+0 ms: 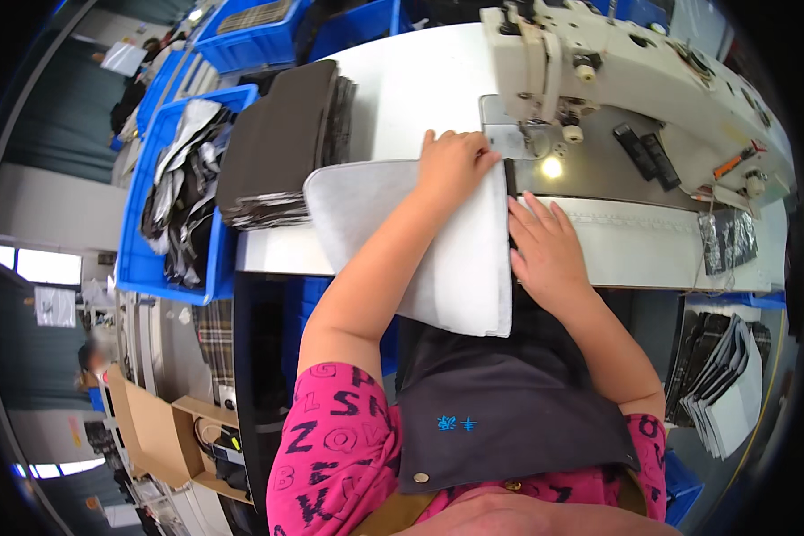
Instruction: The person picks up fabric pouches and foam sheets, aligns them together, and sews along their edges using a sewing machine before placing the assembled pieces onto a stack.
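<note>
Panel [460, 277], likely light, floppy; my left hand [456, 165] half-curled on it, right hand [549, 252] part-open, grips unclear; hold edge [502, 223] between them.

Left of the sewing machine [634, 67], bare tabletop [411, 80] gives a hand passage; farther left, a dark fabric stack [272, 134] blocks it. Near left of the machine, pale cloth [464, 259] obstructs the approach.
</note>
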A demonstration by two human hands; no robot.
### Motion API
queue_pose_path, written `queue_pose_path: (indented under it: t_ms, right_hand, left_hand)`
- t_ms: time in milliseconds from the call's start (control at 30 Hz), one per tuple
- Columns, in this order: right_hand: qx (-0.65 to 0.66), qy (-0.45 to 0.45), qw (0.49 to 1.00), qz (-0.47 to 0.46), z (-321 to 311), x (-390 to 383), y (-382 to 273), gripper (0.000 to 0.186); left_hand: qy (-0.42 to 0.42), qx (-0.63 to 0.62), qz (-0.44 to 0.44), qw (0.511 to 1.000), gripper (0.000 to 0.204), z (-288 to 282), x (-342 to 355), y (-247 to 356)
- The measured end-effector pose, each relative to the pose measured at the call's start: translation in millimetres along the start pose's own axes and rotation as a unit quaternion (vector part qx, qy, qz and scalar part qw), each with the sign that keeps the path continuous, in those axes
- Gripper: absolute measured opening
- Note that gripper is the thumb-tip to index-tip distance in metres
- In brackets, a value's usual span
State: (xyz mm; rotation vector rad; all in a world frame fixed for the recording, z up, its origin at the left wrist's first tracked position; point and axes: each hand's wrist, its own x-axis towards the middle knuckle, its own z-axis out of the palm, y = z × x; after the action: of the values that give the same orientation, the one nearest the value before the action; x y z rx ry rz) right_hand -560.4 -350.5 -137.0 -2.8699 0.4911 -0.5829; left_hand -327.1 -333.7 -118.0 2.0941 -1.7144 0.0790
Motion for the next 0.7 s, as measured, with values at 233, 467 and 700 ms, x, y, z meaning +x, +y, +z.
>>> queue_pose_path:
  t_ms: [233, 467, 700]
  right_hand:
    - [0.079, -0.022, 0.989, -0.126, -21.8, 28.0, 37.1, 0.052]
    - [0.013, -0.052, 0.956, -0.290, -17.8, 45.0, 56.0, 0.052]
    - [0.054, -0.073, 0.963, -0.255, -18.3, 37.9, 57.9, 0.055]
  left_hand:
    - [0.047, -0.074, -0.013, 0.996, 0.010, -1.6, -12.0, -2.4]
    - [-0.040, -0.133, 0.024, 0.990, 0.012, -7.3, -8.8, -6.4]
    - [-0.113, -0.037, 0.003, 0.993, 0.013, -17.0, 2.0, 7.9]
